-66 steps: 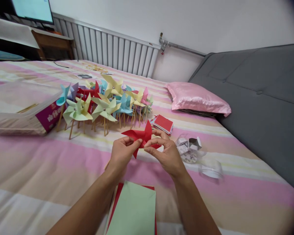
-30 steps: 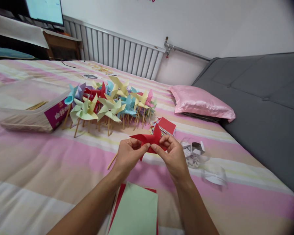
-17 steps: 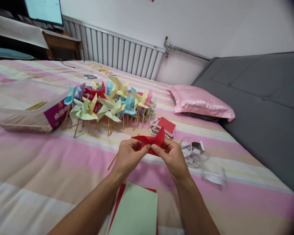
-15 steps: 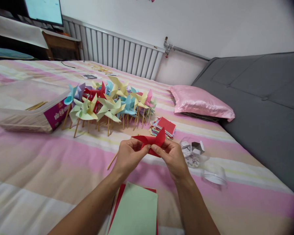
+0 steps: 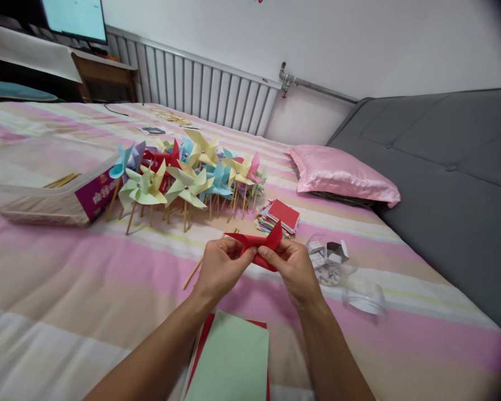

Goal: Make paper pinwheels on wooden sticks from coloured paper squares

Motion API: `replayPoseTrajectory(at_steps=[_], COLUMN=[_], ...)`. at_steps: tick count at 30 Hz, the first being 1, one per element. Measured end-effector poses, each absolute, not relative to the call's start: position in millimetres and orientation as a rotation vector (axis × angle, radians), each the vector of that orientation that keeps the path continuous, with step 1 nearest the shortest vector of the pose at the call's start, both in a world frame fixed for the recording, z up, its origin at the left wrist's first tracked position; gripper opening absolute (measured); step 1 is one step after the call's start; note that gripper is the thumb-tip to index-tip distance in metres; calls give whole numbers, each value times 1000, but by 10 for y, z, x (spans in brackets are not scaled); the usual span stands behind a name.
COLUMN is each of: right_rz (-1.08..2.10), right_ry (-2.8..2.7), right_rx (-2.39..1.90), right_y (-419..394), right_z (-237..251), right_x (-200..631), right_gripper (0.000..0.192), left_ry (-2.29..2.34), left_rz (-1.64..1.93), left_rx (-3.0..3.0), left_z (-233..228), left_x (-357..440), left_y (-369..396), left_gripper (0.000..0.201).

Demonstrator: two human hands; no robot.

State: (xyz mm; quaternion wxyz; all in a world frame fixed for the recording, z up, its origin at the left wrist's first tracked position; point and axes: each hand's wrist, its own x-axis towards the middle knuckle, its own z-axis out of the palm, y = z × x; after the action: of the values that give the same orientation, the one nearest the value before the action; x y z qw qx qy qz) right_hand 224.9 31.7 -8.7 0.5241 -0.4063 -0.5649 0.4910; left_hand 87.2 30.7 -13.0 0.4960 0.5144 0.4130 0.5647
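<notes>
Head view: the left hand (image 5: 219, 267) and right hand (image 5: 292, 266) together pinch a red paper pinwheel (image 5: 259, 245) above the striped bed (image 5: 67, 278), near its middle. It looks light, thin and easily creased, best gripped at the folded centre.

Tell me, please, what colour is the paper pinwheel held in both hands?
Red; the paper pinwheel shows best in the head view.

Red paper pinwheel (image 5: 256, 246), apparently on a stick, held above bed.
</notes>
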Motion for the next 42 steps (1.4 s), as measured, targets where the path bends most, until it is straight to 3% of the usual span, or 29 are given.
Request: replayPoseTrajectory(at_steps=[5,20,26,37,42], right_rz=[1180,1221,1236,1192,1190], right_ry=[-1340,-1320,-1292,-1316,-1415], right_rx=[-975,-961,-969,-980,-975], right_y=[326,342,346,342,336], right_z=[-104,-119,-109,-97,-49], right_x=[2247,2246,2257,2295,2334], right_gripper=[18,23,20,16,23], left_ry=[1050,1023,963,1004,1054], left_rz=[1372,1380,1316,1269,1281], left_rx=[1236,1231,1225,1212,1210], left_z=[-103,-148,-154,-92,-86], left_x=[880,897,900,943,949], left_y=[291,283,274,241,237], left_gripper=[18,7,19,18,22])
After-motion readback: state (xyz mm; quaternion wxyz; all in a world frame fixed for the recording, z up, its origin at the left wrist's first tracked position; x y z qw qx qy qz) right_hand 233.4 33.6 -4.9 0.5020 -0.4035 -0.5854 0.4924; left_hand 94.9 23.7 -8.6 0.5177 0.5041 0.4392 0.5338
